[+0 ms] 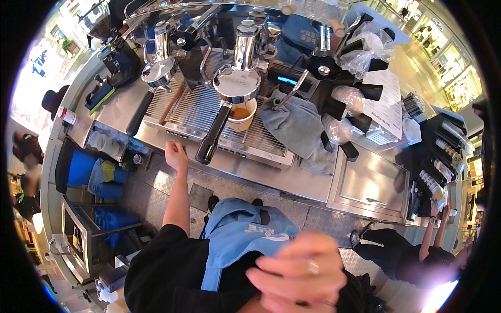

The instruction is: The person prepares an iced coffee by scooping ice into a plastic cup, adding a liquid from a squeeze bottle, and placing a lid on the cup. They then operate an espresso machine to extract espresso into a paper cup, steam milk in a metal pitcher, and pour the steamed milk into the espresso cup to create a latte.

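My left hand (176, 155) is at the front edge of the steel counter (235, 166), fingers curled in and nothing seen in them. Close to the camera, before my chest, my right hand (299, 270) is raised and blurred. Its bent fingers are apart, one wears a ring, and no object shows in it. Ahead stands an espresso machine with a chrome group head (237, 82), a black-handled portafilter (214, 135) locked into it. Under the spout a paper cup (239, 121) holds brown coffee on the slatted drip tray (188, 113). Another portafilter handle (140, 113) juts out on the left.
A grey cloth (287, 125) lies over the tray's right end, by a steam wand (293, 88). Plastic-wrapped stacks (348, 99) stand further right. A coffee grinder (117, 58) is at the far left. On the right, a co-worker (411, 250) reaches toward the counter.
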`<state>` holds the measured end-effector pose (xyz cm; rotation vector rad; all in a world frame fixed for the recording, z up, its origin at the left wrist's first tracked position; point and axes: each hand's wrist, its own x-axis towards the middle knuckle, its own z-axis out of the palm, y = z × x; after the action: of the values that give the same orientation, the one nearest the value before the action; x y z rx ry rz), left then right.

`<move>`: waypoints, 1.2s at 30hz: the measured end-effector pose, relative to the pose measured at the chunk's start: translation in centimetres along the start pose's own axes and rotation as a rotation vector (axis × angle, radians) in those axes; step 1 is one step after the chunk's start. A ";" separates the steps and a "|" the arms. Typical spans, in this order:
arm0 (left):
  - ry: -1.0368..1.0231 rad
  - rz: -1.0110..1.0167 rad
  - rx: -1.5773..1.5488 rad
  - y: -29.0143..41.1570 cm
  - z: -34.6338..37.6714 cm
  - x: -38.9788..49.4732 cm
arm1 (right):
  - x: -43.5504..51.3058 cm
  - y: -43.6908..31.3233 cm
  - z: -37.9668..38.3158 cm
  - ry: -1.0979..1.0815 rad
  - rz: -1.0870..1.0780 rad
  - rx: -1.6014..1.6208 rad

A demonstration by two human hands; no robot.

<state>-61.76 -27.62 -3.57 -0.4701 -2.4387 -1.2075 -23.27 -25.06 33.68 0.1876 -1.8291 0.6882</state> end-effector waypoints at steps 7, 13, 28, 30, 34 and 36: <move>0.008 -0.017 -0.014 0.2 -0.2 -0.1 | -2.2 -0.5 -4.3 0.814 -0.601 -0.202; 0.012 -0.017 -0.069 0.5 -0.4 -0.3 | -8.6 7.9 -2.4 0.630 0.438 -0.627; -0.158 0.090 -0.023 0.4 -1.9 0.5 | -12.9 25.6 11.1 0.282 0.923 -0.257; -0.188 0.096 -0.044 0.3 -2.1 0.6 | -13.3 25.8 11.3 0.292 0.882 -0.360; -0.206 0.166 -0.079 0.2 -2.5 1.1 | -13.3 25.5 11.0 0.276 0.922 -0.354; -0.249 0.176 -0.034 0.3 -2.7 1.4 | -12.9 25.2 11.0 0.276 0.943 -0.386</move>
<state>-62.34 -29.45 -1.14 -0.8731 -2.5171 -1.1780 -38.68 -12.96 10.47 -1.0321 -1.6832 0.9072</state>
